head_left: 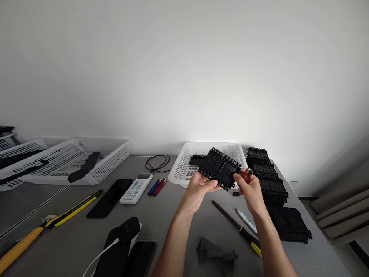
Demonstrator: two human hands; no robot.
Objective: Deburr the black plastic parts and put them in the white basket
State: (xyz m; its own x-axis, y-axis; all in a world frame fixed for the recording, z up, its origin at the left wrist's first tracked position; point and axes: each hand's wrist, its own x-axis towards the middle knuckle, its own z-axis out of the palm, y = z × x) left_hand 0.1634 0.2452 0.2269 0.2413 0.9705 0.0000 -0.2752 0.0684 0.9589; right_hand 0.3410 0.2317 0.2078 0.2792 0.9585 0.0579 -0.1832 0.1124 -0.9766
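Observation:
A black plastic panel (220,167) with rows of knuckle-like tabs along two edges is held tilted above the front of a white basket (175,171). My left hand (198,188) grips its lower left edge, thumb on the near side. At the panel's right end, the thumb of my right hand (250,190) presses on its corner. Tucked in that same hand is a red lighter (247,176) with a metal and black top, partly hidden by the fingers. Another black panel (196,160) lies inside the basket.
Stacked black panels (269,184) line the table's right edge. Below my hands lie a file (227,213), a white marker (246,221) and a dark cloth (216,256). Leftward are two lighters (157,187), a power bank (136,188), phones (109,198), a yellow cutter (72,211) and baskets (95,175).

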